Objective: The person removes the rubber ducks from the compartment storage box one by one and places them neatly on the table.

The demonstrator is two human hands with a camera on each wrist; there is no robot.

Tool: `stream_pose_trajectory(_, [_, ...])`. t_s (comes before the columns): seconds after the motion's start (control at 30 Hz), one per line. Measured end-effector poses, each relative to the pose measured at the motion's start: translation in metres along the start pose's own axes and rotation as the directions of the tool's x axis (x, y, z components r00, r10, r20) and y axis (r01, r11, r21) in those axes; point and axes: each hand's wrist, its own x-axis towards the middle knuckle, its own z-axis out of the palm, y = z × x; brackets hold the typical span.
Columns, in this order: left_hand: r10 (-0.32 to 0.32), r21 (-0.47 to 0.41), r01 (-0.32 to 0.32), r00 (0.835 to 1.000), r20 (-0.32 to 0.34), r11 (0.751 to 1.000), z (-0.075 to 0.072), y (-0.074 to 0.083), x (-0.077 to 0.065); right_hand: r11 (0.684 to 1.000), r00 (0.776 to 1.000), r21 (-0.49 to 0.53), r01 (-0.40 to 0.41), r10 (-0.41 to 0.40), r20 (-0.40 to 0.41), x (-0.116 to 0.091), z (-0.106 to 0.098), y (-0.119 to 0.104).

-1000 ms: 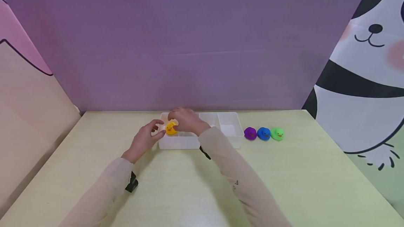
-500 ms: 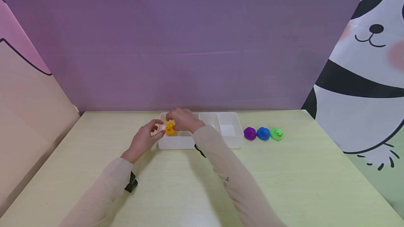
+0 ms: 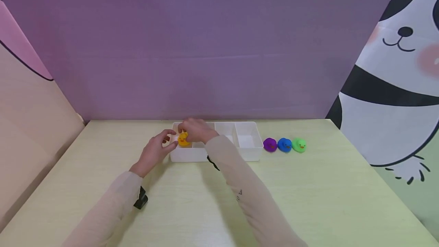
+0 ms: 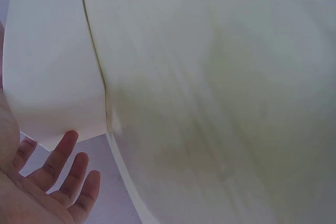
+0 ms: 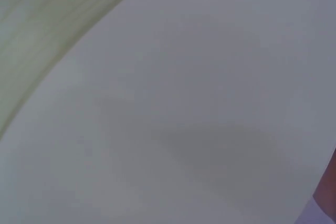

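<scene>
In the head view, a yellow rubber duck [image 3: 183, 139] sits in the leftmost compartment of a white divided box [image 3: 219, 155]. My right hand [image 3: 196, 130] reaches over the box, its thumb and fingers curled round the duck from the right and back. Its fingertips are partly hidden. My left hand [image 3: 155, 151] is at the box's left end, with thumb and fingers spread near the rim. In the left wrist view, the left hand's fingers [image 4: 64, 156] lie loosely bent by the box's corner [image 4: 63, 108]. The right wrist view shows mostly the box's pale wall [image 5: 173, 103], blurred.
Purple [image 3: 270, 145], blue [image 3: 284, 145] and green [image 3: 299, 145] rubber ducks stand in a row right of the box. The pale wooden table [image 3: 192, 209] meets a purple backdrop [image 3: 219, 48] at its back edge. A panda print [image 3: 394, 125] covers the right side.
My right hand and forearm have shifted slightly left over the yellow duck. The duck stays in the leftmost compartment, and the left hand keeps its place by the box.
</scene>
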Motion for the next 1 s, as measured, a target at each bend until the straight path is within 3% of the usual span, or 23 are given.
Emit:
stream_pose_trajectory(0.47, [-0.005,-0.009,0.005,1.000,0.002,1.000,0.0013,0.0020,-0.0001,1.000,1.000,-0.019,-0.010,0.010,0.019,0.0061,0.0072,0.0026])
stream_pose_trajectory(1.0, [-0.015,-0.007,0.016,1.000,0.021,1.000,0.0017,0.0032,-0.0010,1.000,0.999,0.002,-0.014,0.014,0.033,-0.0004,0.0013,0.0008])
